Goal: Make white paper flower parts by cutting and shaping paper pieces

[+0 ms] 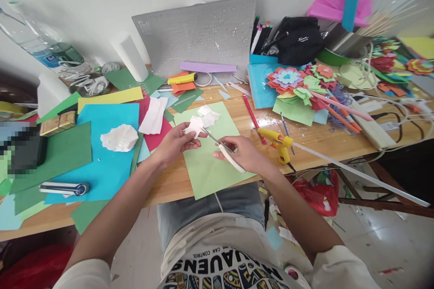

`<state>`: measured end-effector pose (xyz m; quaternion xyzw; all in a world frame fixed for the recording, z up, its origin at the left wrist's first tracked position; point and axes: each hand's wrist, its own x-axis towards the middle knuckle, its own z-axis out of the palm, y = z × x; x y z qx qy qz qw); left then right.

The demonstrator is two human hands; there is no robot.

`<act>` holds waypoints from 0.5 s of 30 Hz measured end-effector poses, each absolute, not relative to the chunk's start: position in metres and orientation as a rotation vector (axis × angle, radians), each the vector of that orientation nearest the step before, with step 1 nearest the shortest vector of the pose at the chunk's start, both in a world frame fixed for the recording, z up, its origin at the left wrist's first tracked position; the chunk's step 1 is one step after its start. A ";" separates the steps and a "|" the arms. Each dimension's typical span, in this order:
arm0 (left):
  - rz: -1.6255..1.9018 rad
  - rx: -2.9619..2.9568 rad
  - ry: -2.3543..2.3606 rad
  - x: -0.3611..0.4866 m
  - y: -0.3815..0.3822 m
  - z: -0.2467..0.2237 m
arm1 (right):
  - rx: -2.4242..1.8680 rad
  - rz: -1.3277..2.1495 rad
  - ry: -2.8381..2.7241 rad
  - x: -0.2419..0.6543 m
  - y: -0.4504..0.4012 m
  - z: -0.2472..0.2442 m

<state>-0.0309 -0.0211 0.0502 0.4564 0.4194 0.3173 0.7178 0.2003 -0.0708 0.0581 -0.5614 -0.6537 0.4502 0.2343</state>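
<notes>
Pointed scissors (228, 152), thin white paper (195, 126).

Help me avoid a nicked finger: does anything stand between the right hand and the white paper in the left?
Yes, the scissors in the right hand, blades pointing at the white paper. The left hand has fingertips close to the blade tips.

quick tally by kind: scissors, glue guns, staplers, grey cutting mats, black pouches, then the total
scissors, in the right hand: 1
yellow glue gun: 1
stapler: 1
grey cutting mat: 1
black pouch: 1
total: 5
</notes>
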 end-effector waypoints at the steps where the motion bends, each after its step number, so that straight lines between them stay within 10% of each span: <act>1: 0.691 1.030 0.914 -0.031 -0.022 0.050 | -1.543 1.225 -1.823 0.199 -0.070 0.060; 15: 0.631 1.067 0.807 -0.031 -0.025 0.047 | -1.404 1.482 -1.739 0.194 -0.062 0.055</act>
